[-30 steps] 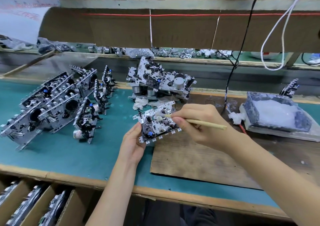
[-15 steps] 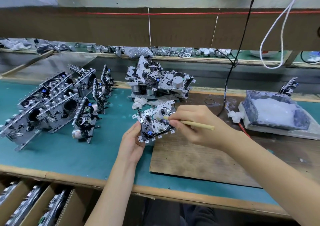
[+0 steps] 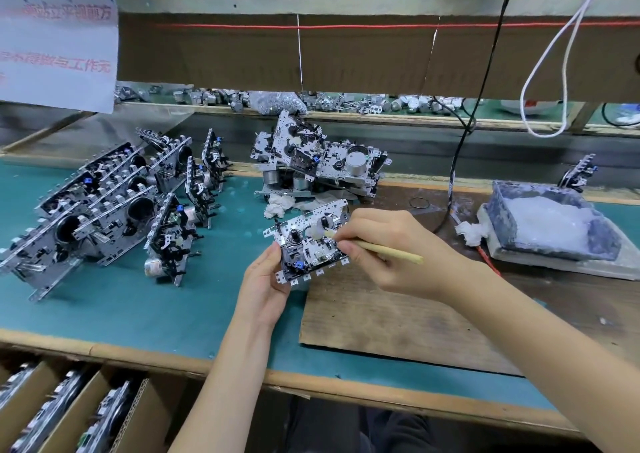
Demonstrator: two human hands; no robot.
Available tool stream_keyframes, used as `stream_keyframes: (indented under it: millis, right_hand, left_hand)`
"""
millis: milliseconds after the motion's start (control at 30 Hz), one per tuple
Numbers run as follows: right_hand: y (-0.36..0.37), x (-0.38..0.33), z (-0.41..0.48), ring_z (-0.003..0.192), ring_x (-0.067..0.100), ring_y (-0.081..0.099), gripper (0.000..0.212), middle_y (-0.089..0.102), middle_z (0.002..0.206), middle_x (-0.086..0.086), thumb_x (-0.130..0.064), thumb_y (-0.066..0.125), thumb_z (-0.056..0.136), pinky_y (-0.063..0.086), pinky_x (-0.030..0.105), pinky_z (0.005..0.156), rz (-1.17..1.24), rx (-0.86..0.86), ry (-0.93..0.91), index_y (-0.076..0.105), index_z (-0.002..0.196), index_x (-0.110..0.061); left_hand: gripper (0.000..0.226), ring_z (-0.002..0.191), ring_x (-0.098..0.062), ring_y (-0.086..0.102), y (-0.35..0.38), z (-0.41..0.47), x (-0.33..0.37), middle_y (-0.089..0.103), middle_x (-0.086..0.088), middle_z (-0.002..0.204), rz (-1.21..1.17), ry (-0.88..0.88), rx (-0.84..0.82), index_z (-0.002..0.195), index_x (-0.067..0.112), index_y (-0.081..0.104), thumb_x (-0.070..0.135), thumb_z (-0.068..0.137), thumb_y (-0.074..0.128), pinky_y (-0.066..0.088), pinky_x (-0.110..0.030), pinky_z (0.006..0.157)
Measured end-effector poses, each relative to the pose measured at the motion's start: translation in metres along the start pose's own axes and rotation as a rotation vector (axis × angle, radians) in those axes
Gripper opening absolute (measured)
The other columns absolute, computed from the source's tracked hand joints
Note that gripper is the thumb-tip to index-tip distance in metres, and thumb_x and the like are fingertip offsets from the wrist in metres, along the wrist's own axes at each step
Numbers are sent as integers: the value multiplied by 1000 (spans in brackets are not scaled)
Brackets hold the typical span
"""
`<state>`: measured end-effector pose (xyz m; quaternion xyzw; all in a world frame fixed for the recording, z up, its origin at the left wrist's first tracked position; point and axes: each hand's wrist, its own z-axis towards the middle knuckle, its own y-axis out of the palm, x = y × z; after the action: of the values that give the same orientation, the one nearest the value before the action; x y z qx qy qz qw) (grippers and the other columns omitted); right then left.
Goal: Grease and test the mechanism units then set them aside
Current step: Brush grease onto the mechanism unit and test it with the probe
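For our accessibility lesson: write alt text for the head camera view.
A left hand holds a metal mechanism unit while the right hand touches a wooden brush to it. More units stand on the green bench at left; a grease tub sits at right.

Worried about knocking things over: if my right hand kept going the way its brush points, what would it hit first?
The mechanism unit held by your left hand; the brush in your right hand looks to touch it with its tip. Beyond that, probably the crumpled tissue, though depth is unclear.
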<state>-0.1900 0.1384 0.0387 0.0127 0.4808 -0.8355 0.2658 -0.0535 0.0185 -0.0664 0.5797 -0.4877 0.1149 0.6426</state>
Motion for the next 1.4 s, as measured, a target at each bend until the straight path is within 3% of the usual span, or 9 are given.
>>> stream_keyframes:
  millis: [167, 367, 567, 767, 867, 1200, 1300, 1400]
  right_hand:
    - [0, -1, 1, 63, 23, 58, 18, 60, 73, 8, -9, 53, 86, 48, 32, 58, -18, -1, -20, 66, 87, 3]
    - [2, 0, 1, 62, 23, 58, 17, 60, 72, 8, -9, 54, 86, 45, 29, 58, -31, -17, -17, 67, 86, 2]
    - [2, 0, 2, 63, 25, 58, 18, 60, 73, 9, -10, 54, 86, 47, 33, 58, -41, -19, -16, 67, 86, 3]
    - [-1, 0, 4, 64, 25, 56, 28, 59, 75, 12, -16, 48, 91, 47, 35, 58, -23, 56, -23, 66, 90, 5]
    - [0, 0, 3, 64, 27, 58, 21, 60, 75, 13, -11, 53, 90, 49, 37, 56, -34, 38, -42, 66, 89, 5]
    - [3, 1, 0, 64, 28, 58, 18, 60, 76, 14, -6, 54, 86, 50, 40, 57, -34, 31, -42, 67, 91, 5]
    - [-2, 1, -1, 65, 29, 58, 19, 60, 78, 14, -8, 54, 88, 50, 36, 55, -116, 104, -13, 67, 95, 4]
    - [-6, 9, -12, 67, 29, 57, 17, 58, 81, 14, -7, 58, 86, 48, 32, 49, -338, 117, 136, 68, 98, -1]
  left_hand:
    - [27, 76, -15, 69, -1, 0, -1, 73, -6, 88, -4, -1, -28, 104, 3, 61, 16, 97, 39, 56, -27, 70]
    - [27, 76, -14, 70, -2, 1, -1, 73, -5, 87, -20, 1, -46, 102, 3, 62, 17, 96, 40, 57, -24, 69]
    - [35, 76, -15, 70, -3, 1, -1, 73, -6, 88, -19, 2, -74, 102, 4, 63, 24, 77, 51, 58, -25, 67]
    - [34, 79, -15, 70, -4, 3, -3, 73, -6, 91, -24, 2, -63, 103, 4, 63, 24, 78, 51, 57, -28, 71]
    - [28, 78, -15, 70, -5, 3, -3, 73, -6, 90, -24, 4, -67, 103, 4, 63, 21, 87, 47, 57, -27, 70]
    - [35, 77, -15, 71, -6, 3, -3, 74, -6, 88, -14, 8, -68, 102, 4, 63, 25, 76, 52, 58, -26, 68]
    - [35, 81, -15, 70, -8, 6, -4, 73, -6, 92, -13, 17, -63, 102, 5, 65, 25, 76, 52, 57, -29, 74]
    - [28, 77, -15, 71, -11, 8, -6, 74, -6, 88, -21, 3, -30, 85, 9, 76, 21, 84, 51, 58, -27, 68]
